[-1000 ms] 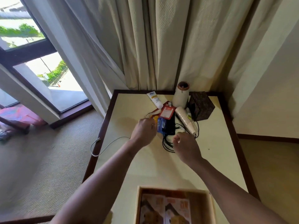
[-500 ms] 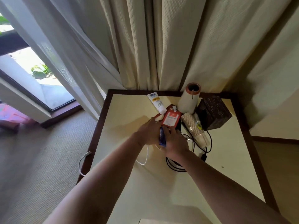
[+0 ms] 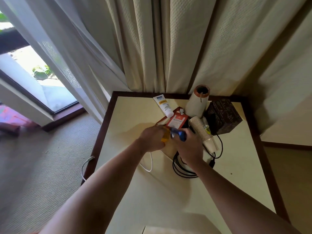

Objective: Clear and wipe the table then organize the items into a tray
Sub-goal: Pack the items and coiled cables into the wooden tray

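Table (image 3: 131,115), cream top, dark rim, against curtains (image 3: 168,48), beside carpet (image 3: 50,157).

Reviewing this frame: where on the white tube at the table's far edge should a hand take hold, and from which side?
Probably across its wide printed body, pinched from above, coming from the left. The white tube lies flat with bare table on its left, while its cap end sits by the red pouch.

Cream table (image 3: 128,119) with dark rim, white tube (image 3: 163,105), dark box (image 3: 224,115), lying cup stack (image 3: 200,130), coiled black cable (image 3: 175,166)
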